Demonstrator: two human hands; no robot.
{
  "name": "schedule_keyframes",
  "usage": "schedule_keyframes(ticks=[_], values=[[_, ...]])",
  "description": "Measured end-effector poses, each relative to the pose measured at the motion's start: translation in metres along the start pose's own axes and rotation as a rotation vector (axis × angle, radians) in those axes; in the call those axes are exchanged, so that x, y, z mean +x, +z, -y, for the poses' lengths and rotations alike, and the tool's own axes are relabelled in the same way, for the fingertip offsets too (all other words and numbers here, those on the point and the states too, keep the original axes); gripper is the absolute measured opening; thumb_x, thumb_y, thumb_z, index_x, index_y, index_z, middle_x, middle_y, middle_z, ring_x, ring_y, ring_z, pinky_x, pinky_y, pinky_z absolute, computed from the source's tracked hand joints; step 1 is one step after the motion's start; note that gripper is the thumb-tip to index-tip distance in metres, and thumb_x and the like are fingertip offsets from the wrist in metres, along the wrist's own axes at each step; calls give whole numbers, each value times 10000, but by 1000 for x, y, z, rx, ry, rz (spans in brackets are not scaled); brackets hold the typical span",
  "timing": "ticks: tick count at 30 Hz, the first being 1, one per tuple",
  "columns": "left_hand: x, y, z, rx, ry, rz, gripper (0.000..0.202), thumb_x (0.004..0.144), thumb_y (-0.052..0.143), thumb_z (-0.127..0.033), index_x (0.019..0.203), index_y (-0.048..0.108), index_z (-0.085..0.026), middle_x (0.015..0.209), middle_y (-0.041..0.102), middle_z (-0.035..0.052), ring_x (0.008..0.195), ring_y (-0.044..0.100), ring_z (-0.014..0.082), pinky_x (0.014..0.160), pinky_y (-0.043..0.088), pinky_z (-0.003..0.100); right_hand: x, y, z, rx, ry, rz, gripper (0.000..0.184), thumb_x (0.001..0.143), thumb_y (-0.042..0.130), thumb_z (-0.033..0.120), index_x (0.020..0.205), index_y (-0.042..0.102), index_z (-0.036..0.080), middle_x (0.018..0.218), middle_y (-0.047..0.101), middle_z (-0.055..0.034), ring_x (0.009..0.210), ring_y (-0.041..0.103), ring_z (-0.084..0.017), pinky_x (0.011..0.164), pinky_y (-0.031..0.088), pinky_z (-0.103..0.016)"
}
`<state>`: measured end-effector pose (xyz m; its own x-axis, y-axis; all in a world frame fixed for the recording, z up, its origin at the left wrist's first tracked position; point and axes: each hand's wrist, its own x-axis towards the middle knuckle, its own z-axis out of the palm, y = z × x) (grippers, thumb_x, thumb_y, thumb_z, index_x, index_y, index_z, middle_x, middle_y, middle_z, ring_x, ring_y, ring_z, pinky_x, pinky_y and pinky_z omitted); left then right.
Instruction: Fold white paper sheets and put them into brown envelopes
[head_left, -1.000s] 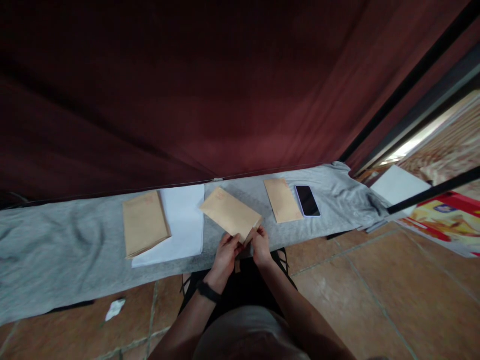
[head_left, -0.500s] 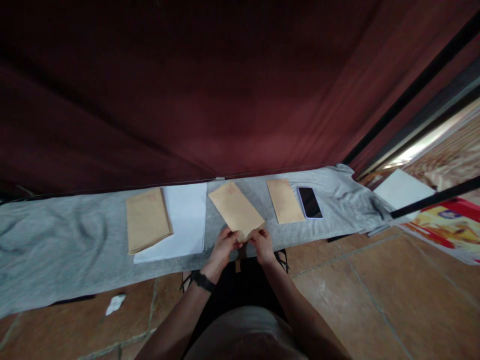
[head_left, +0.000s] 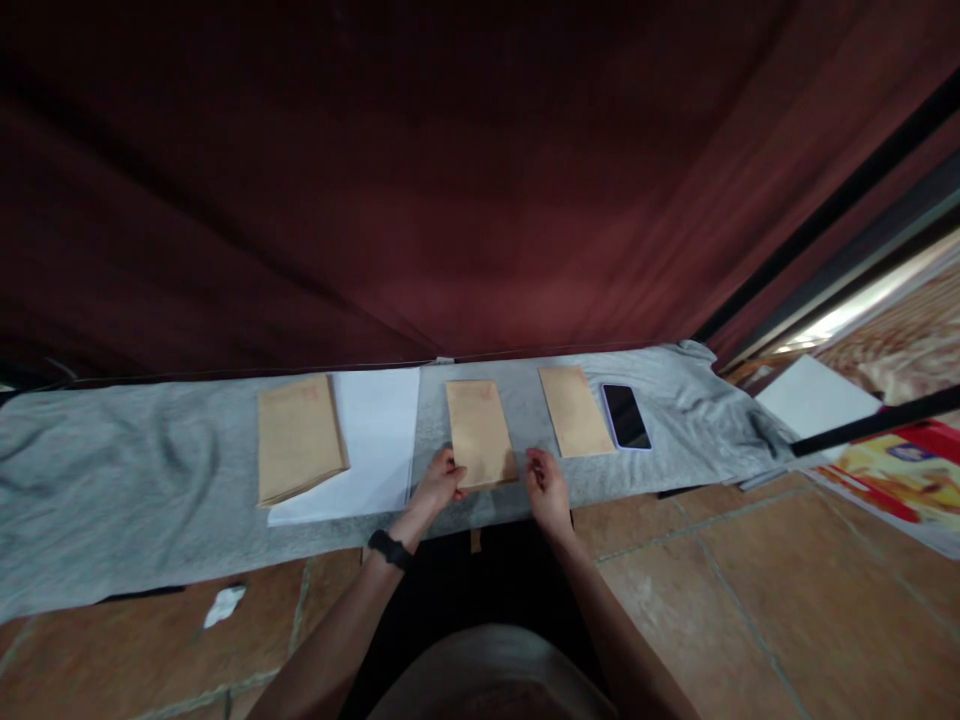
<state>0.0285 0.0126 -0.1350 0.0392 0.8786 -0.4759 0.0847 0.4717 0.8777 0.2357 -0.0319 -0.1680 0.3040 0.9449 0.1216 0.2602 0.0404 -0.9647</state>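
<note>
A brown paper envelope (head_left: 481,430) lies before me on the grey cloth, nearly straight, its short near edge toward my body. My left hand (head_left: 441,478) pinches its near left corner, thumb on top. To the right of that envelope, my right hand (head_left: 549,490) is apart from it, fingers loosely bent with nothing in them. Another brown envelope (head_left: 576,410) rests flat beyond my right hand. On the left, a stack of brown envelopes (head_left: 300,438) partly covers white paper sheets (head_left: 384,440).
A phone (head_left: 627,416) with a dark screen lies right of the envelopes. The grey cloth (head_left: 150,480) covers a narrow bench against a dark red curtain (head_left: 450,200). A black bar (head_left: 877,420) and a colourful box (head_left: 900,465) stand at the right.
The middle envelope has turned from slanted to nearly straight and now lies flatter. My right hand has let go of its near edge and moved right. My left hand still grips it.
</note>
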Motion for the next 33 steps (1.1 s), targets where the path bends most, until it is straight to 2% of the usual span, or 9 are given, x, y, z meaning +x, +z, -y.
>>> schedule_keyframes(ticks=[2, 6, 8, 11, 13, 15, 17, 24, 33], values=[[0, -3, 0, 31, 11, -16, 260, 704, 745, -212, 847, 528, -219, 616, 612, -68, 398, 527, 83, 422, 373, 178, 2, -3, -1, -184, -185, 115, 285, 943, 499, 293, 1166, 664, 228, 1179, 682, -97, 1114, 619, -235, 983, 494, -413], [-2, -11, -1, 100, 54, -95, 258, 679, 753, -184, 803, 536, -242, 574, 549, -73, 457, 539, 120, 472, 385, 198, 5, -1, -2, -429, -429, 278, 295, 976, 478, 227, 1185, 685, 242, 1227, 685, -79, 1141, 607, -223, 998, 453, -403], [-2, -14, -3, 177, 129, -200, 241, 686, 752, -176, 793, 552, -255, 581, 530, -60, 572, 594, 161, 568, 440, 221, 4, 1, -4, -513, -486, 291, 283, 979, 494, 219, 1184, 688, 245, 1233, 687, -71, 1120, 613, -215, 976, 447, -389], [4, -13, -11, 395, 392, -302, 105, 787, 693, -221, 835, 607, -256, 775, 642, 27, 878, 661, 242, 845, 496, 320, 2, 3, -5, -570, -515, 266, 271, 991, 497, 216, 1194, 676, 237, 1232, 688, -73, 1111, 614, -210, 954, 438, -374], [17, -7, -21, 547, 601, -248, 128, 861, 611, -240, 980, 657, -238, 1075, 687, 102, 1125, 618, 285, 1039, 426, 398, 1, 4, -4, -587, -523, 250, 267, 1003, 489, 217, 1201, 667, 234, 1237, 684, -78, 1119, 610, -214, 955, 428, -375], [37, 1, -33, 662, 755, -166, 323, 899, 539, -224, 1208, 631, -202, 1375, 589, 143, 1342, 490, 299, 1168, 307, 439, 0, 4, 1, -598, -528, 249, 266, 1013, 481, 220, 1212, 655, 232, 1248, 677, -81, 1129, 606, -218, 961, 421, -378], [63, 10, -43, 747, 828, -98, 446, 921, 499, -228, 1359, 552, -168, 1520, 474, 148, 1454, 366, 293, 1225, 207, 458, -1, 4, 5, -603, -527, 256, 258, 1019, 483, 237, 1218, 647, 232, 1244, 677, -79, 1125, 607, -216, 960, 420, -377], [135, 27, -52, 995, 873, 72, 577, 957, 480, -362, 1496, 432, -163, 1598, 384, 133, 1513, 270, 269, 1249, 102, 460, 0, 5, 6, -620, -522, 249, 259, 1010, 488, 236, 1214, 646, 258, 1239, 678, -80, 1084, 617, -228, 920, 427, -386], [143, 24, -42, 933, 884, 133, 570, 960, 511, -416, 1492, 455, -220, 1590, 398, 102, 1510, 287, 237, 1255, 48, 434, 0, 5, 3, -662, -524, 267, 348, 948, 531, 177, 1268, 621, 279, 1239, 672, -70, 1096, 606, -239, 915, 433, -383]])
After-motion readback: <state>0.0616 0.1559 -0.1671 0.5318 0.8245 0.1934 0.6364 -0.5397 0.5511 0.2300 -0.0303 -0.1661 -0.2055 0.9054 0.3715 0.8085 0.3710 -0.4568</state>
